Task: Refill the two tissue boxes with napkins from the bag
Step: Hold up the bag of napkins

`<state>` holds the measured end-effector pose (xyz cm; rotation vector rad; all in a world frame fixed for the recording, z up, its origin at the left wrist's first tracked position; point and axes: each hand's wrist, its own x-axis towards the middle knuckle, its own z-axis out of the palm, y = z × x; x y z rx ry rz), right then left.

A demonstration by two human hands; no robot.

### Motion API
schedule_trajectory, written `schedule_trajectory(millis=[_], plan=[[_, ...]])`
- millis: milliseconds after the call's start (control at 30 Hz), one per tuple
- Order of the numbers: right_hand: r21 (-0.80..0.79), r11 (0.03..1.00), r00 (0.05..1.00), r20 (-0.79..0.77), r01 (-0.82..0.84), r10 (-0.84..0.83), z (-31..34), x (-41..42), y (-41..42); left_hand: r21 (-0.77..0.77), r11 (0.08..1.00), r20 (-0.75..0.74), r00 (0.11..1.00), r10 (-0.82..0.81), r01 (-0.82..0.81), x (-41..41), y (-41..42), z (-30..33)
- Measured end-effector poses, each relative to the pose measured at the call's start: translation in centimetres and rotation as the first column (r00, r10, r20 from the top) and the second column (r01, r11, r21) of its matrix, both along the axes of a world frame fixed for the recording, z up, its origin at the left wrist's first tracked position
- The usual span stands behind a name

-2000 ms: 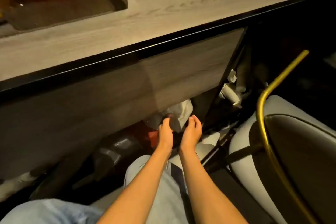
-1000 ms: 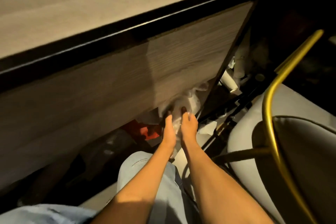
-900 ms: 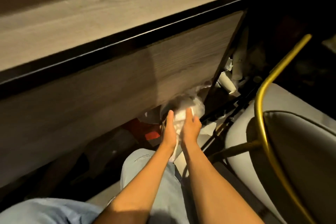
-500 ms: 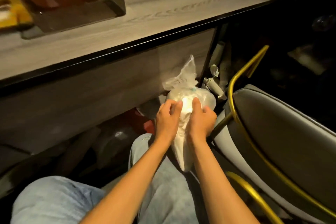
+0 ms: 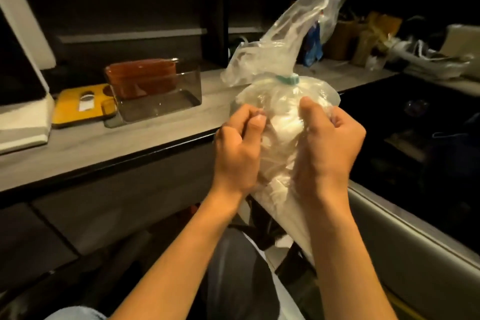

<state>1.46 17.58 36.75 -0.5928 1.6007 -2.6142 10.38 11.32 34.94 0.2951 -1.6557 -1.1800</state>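
Head view: both hands, left hand (image 5: pixel 237 148) and right hand (image 5: pixel 328 149), clutch the tied bag (image 5: pixel 280 101); thin plastic could tear, spilling napkins

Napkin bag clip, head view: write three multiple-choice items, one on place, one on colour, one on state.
1. Where is the bag?
A. Flat on the counter
B. Held up between both hands
C. Inside the clear container

2. What colour is the band round the bag's neck?
A. Teal
B. Red
C. Black

3. What state is the bag in?
A. Tied shut
B. Torn wide open
C. Emptied out

Key: 1 B, the left hand and right hand grip its sides in front of the counter. 2 A, the band shows teal. 3 A, the band cinches the neck above white contents.
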Motion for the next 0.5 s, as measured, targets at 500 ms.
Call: schedule_trajectory(millis=[500], plan=[[-0.118,0.991,0.987,-0.154,-0.067,0.049,10.2,-12.9,-13.9,0.025,0.998,0.004,0.998,0.060,-0.061,-6.6,-12.1,8.6]])
